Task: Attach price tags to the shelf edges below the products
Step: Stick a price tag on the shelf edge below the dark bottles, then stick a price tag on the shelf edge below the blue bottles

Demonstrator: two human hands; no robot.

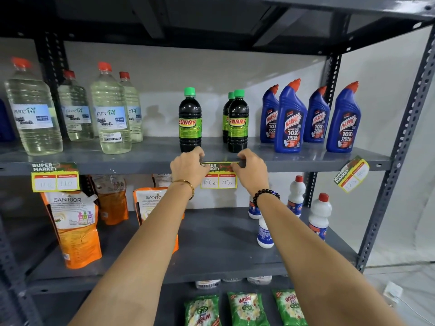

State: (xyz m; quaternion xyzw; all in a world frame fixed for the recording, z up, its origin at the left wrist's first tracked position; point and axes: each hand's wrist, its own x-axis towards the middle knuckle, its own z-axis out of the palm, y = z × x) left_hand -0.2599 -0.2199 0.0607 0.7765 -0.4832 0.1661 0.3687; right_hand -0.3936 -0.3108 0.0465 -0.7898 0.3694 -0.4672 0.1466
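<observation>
Over on the left, clear bleach bottles [34, 109] stand on the grey shelf [146, 152], and under them a yellow price tag [55, 177] hangs from the shelf edge, reading 110 and 110. Orange Santoor pouches [74, 228] sit on the level below. Moving to the middle: the left hand [188, 167] has its fingers curled together on the left end of the middle price tag [219, 176], pressing it against the edge right below the dark Sunny bottles [190, 121]. The right hand [250, 169] pinches the tag's upper right corner between thumb and fingertips (the boxes read 150 and 75). Further right, blue Harpic bottles [290, 118] line the shelf, and a third tag [352, 174] hangs tilted from the edge beneath them.
</observation>
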